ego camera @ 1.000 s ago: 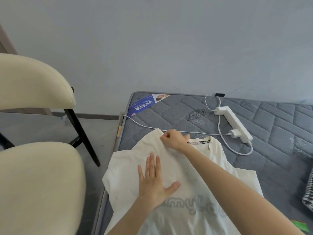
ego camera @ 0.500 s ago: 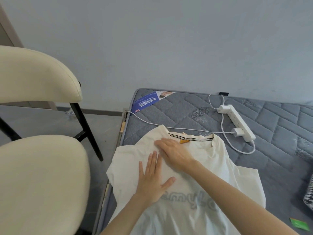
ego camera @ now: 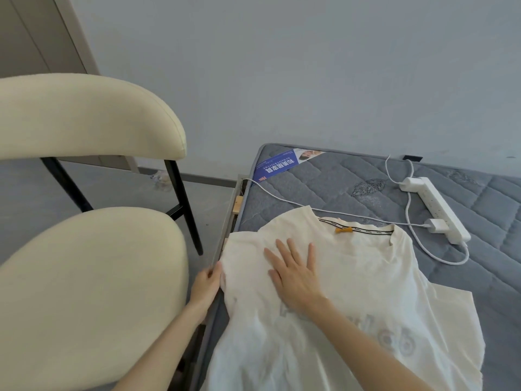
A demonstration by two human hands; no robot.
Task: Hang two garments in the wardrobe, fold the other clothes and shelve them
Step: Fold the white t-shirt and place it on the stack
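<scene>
On the near left part of the grey quilted mattress (ego camera: pixel 324 190), head view, a cream T-shirt (ego camera: pixel 366 277) lies spread front-up. Its collar (ego camera: pixel 363 230), edged in black tape, points toward the wall, and a small orange tag (ego camera: pixel 343 229) shows inside it. Pale grey lettering crosses the chest; it cannot be read. The shirt's left edge reaches the mattress edge.

Right hand (ego camera: pixel 296 277): laid flat on the shirt's upper left chest, palm down, fingers straight and slightly spread, grasping nothing.

Left hand (ego camera: pixel 205 286): at the shirt's left edge, at the mattress side, with the thumb over the fabric and holding the cloth there. The fingers are mostly hidden beneath the cloth.

Beyond the collar, a white power strip (ego camera: pixel 439 213) lies on the mattress with a white charger (ego camera: pixel 435 224) plugged into it. A white cable (ego camera: pixel 282 197) runs from there across the mattress and passes just beyond the shirt's shoulder. A blue printed label (ego camera: pixel 277 166) sits at the far left mattress corner.

Left of the mattress stands a cream upholstered chair (ego camera: pixel 84 292) with black legs, its seat close to the left forearm.
</scene>
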